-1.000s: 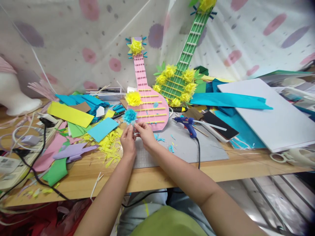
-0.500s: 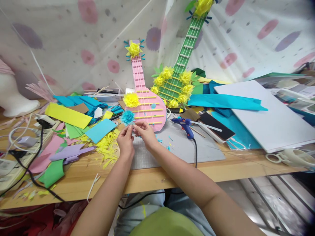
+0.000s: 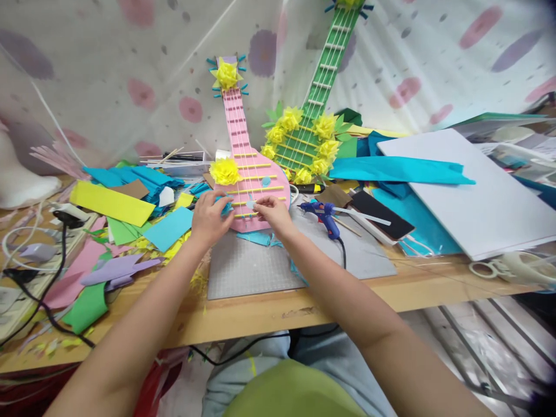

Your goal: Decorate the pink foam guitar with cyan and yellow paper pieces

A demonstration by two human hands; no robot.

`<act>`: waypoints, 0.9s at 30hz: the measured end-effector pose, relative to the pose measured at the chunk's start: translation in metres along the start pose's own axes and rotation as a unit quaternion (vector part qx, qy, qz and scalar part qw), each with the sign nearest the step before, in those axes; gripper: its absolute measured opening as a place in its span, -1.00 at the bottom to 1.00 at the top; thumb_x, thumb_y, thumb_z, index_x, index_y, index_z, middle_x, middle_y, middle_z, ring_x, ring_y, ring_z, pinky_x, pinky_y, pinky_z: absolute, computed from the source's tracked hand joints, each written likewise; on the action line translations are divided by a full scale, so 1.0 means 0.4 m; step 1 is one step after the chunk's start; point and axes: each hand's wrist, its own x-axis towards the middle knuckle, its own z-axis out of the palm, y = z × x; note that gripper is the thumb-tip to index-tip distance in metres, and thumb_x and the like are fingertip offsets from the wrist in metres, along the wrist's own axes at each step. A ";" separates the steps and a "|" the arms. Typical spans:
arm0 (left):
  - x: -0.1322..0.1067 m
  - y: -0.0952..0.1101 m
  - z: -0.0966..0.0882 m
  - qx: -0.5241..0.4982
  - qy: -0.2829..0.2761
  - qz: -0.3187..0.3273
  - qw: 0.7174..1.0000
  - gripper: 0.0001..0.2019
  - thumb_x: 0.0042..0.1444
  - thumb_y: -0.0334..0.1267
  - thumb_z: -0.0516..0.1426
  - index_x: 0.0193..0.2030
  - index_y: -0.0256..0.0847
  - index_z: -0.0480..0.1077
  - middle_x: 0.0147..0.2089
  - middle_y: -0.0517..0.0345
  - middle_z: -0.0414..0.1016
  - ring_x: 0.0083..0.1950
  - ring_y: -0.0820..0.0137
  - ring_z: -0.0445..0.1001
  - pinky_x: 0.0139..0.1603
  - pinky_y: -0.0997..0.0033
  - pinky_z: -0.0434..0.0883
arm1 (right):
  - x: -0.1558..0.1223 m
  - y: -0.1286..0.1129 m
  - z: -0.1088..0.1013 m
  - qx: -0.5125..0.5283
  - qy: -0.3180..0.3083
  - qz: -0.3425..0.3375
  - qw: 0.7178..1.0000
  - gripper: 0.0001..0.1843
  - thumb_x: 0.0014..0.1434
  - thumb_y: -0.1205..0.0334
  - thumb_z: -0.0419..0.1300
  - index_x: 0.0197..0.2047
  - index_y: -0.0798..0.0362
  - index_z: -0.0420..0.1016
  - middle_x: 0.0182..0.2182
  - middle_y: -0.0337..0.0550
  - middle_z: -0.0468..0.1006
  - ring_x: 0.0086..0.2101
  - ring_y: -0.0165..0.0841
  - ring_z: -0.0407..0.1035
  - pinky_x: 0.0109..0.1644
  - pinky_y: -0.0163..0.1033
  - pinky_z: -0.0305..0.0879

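While both hands pinch a blue flower against the pink guitar, glue gun beside, paper scraps left

Beyond the hands hangs a sheer white curtain printed with pink and purple blotches, daylight glowing softly through it. The things lie on a pale wooden counter whose front edge runs below the hands. Under it to the right, a grey floor shows.

Bright, even daylight glows through the curtain — shadows stay soft. Edges bow and smear, lower right corner blurred.
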 end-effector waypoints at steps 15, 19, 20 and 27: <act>0.070 -0.059 0.018 0.092 -0.076 0.125 0.985 -0.85 0.00 -0.34 0.05 -0.37 -0.16 0.46 -0.27 0.01 0.49 -0.11 0.20 0.42 0.05 0.09 0.28 | 0.052 -0.022 0.003 -0.282 -0.023 -0.065 0.957 -0.94 -0.09 0.38 0.14 -0.50 0.05 0.34 -0.49 -0.26 0.48 -0.43 -0.42 0.35 -0.26 -0.26 0.25; 0.056 -0.074 0.007 0.072 -0.050 0.105 0.991 -0.86 0.04 -0.30 0.05 -0.39 -0.15 0.45 -0.30 0.02 0.51 -0.18 0.23 0.44 -0.02 0.14 0.32 | 0.050 -0.033 0.048 -0.365 -0.014 -0.083 0.927 -0.96 -0.04 0.35 0.13 -0.46 0.03 0.35 -0.40 -0.21 0.51 -0.33 -0.33 0.37 -0.22 -0.22 0.25; 0.054 -0.077 0.007 0.064 -0.042 0.105 0.992 -0.85 0.05 -0.29 0.05 -0.40 -0.15 0.45 -0.31 0.02 0.52 -0.20 0.24 0.45 -0.03 0.15 0.33 | 0.050 -0.034 0.058 -0.381 -0.012 -0.088 0.921 -0.97 -0.03 0.34 0.12 -0.44 0.03 0.36 -0.38 -0.20 0.52 -0.31 -0.32 0.38 -0.22 -0.22 0.24; 0.054 -0.094 0.008 0.049 -0.019 0.131 0.990 -0.86 0.07 -0.29 0.05 -0.43 -0.15 0.42 -0.34 0.10 0.54 -0.25 0.29 0.49 -0.05 0.19 0.38 | 0.049 -0.031 0.103 -0.449 0.001 -0.072 0.891 -0.87 0.02 0.29 0.07 -0.34 0.00 0.42 -0.30 -0.21 0.55 -0.24 -0.28 0.41 -0.24 -0.25 0.26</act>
